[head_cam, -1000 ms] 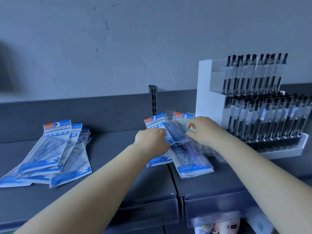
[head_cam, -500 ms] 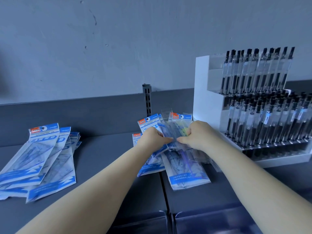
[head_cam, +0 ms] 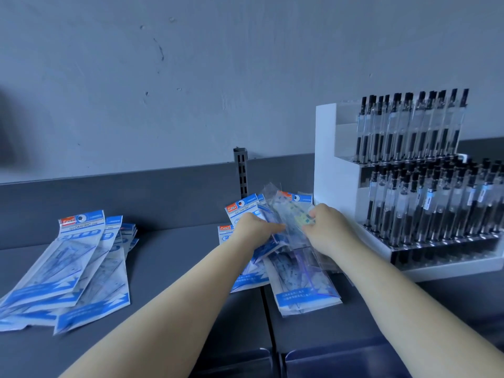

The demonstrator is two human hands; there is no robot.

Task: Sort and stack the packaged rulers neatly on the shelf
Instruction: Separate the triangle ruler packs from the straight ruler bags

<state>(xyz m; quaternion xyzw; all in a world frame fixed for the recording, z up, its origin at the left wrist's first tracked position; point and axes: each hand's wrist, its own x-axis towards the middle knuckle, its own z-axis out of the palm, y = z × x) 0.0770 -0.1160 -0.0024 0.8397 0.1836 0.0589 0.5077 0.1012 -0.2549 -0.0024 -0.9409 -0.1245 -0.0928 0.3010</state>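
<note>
Head view, landmark: the white pen rack (head_cam: 331, 170) stands at the right of the grey shelf (head_cam: 174, 257); I place everything from it.

My left hand (head_cam: 255, 229): just left of the rack, fingers curled into the blue ruler packets (head_cam: 246, 211), gripping a few by their upper half.

My right hand (head_cam: 328, 227): nearest the rack's lower left corner, pinching a clear-sleeved packet (head_cam: 291, 214) between thumb and fingers, lifted off the heap and tilted.

Near heap (head_cam: 302, 282): lying just left of the rack and partly against its base, fanned out, lower ends pointing toward the shelf's front edge.

Far pile (head_cam: 79, 266): well left of the rack, loosely splayed, not squared.

Risk, slipping: the sleeves look glossy and I hold several at once, so I judge one could slide out of my left grip and drop back crooked.

Risk, the rack: my right wrist is close to the front row of pens (head_cam: 425, 214); a wide pull could knock them.

Risk, shelf edge: the lowest packets of the near heap reach toward the front; dragging the upper ones may push them off.

Risk, mis-sorting: print is blurred in this light, so I could mix two kinds.
</note>
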